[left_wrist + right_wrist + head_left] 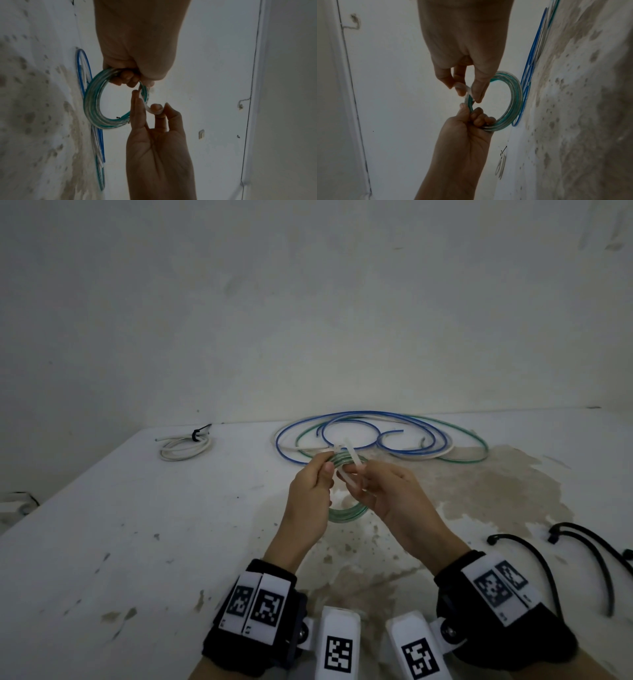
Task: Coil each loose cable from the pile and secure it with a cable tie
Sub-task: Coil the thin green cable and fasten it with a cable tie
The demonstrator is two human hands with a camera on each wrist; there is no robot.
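Green coil (346, 513): held upright above desk (137, 525), mid-near, loops bunched for tying.
Left hand (310, 494): grip curled round coil's top, keeping turns together.
Right hand (390, 494): grip pinching white tie (352, 462), bent against the bundle, probably for wrapping.
Loose pile (376, 433): far, waiting.
Tied white coil (185, 448): far left, done.

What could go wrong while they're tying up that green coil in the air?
The left hand grips the green coil at one spot only, so the loops could spring apart before the white tie is closed. The right hand only pinches the tie between thumb and fingers, so it might slip out. If the coil drops, it could tangle with the loose cables lying just beyond on the table.
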